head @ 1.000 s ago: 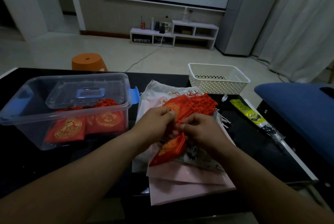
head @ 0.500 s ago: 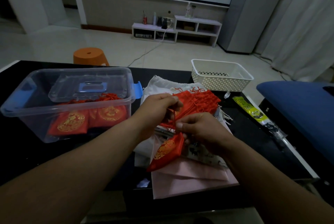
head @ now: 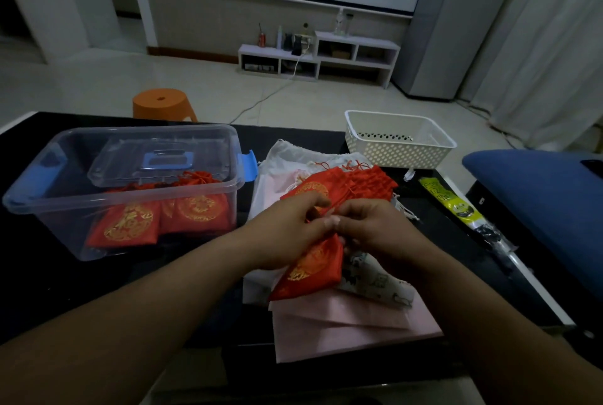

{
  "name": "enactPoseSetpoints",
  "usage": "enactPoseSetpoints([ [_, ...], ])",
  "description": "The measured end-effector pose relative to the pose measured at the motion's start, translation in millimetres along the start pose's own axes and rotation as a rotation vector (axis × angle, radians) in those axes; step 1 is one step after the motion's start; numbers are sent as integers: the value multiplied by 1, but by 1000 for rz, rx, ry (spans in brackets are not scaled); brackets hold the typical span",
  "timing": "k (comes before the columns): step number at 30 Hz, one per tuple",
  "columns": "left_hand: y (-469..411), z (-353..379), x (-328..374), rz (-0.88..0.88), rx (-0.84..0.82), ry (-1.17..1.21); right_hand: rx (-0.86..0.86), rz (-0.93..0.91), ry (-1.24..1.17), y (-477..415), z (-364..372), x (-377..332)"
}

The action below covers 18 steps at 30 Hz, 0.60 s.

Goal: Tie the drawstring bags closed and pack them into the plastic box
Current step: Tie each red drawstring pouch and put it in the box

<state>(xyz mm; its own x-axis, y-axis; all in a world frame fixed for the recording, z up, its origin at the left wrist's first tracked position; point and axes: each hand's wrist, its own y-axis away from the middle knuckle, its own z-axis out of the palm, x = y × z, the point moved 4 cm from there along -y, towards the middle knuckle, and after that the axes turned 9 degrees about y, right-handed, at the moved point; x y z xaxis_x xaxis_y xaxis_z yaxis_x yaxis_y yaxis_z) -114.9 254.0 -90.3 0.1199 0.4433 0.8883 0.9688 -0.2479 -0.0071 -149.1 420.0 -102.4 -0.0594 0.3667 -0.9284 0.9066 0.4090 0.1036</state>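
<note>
A small red drawstring bag (head: 310,270) with a gold emblem hangs at the middle of the black table (head: 65,290). My left hand (head: 290,231) and my right hand (head: 375,228) meet at its gathered neck, fingertips pinching its thin red cord. Behind my hands lies a heap of more red bags (head: 355,182). The clear plastic box (head: 42,205) with blue latches stands at the left and holds several red bags (head: 199,212); its lid (head: 163,159) rests inside on them.
Pink and white cloth bags (head: 352,329) are stacked under my hands. A white perforated basket (head: 398,140) stands at the back right, a yellow-green packet (head: 450,205) near the right edge. A blue cushion (head: 538,195) is beyond it, an orange stool (head: 163,104) behind the table.
My left hand has come back down from its upward pull on the cord, and both hands now meet at the bag's neck. The bag hangs a little further right.
</note>
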Motion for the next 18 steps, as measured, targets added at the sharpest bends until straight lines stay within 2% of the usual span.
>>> enactPoseSetpoints([
  [2, 4, 2, -3, 54, 5, -114, -9, -9, -22, 0, -1, 0],
  [8, 2, -5, -11, 73, 95, -207, 0, -51, -4, 0, 0, -2],
  [14, 1, -10, -14, 0, -12, -139, -8, -55, 68, 3, -8, -2],
  [18, 3, -21, -16, -39, -117, -278, 23, -71, 175, 3, -15, -4],
])
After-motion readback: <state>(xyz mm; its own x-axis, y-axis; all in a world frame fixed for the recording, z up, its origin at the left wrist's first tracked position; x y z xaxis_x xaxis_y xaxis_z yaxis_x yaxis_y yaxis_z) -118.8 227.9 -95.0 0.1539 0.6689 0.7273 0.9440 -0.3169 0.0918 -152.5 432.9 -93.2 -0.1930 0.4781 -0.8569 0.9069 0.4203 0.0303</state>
